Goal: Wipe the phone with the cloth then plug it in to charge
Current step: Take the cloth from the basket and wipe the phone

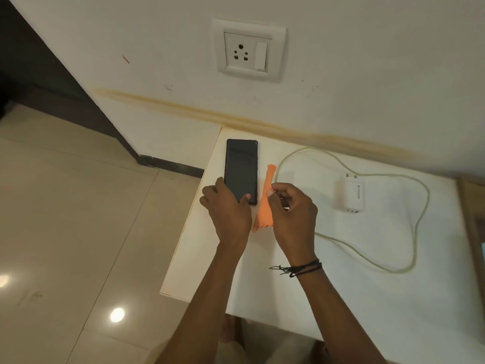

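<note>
A black phone (241,169) lies screen up near the left edge of the white table (341,271). My left hand (228,208) grips the phone's near end, thumb on the screen. An orange cloth (265,203), bunched long and narrow, lies just right of the phone. My right hand (291,208) pinches the cloth between thumb and fingers. A white charger adapter (349,195) lies on the table to the right, its pale cable (417,227) looping around it. The wall socket (248,49) with its switch is on the wall above the table, with nothing plugged in.
The table's left edge (183,232) drops to a glossy tiled floor (78,219). The wall (367,88) stands directly behind the table. A wooden edge (472,219) shows at the far right.
</note>
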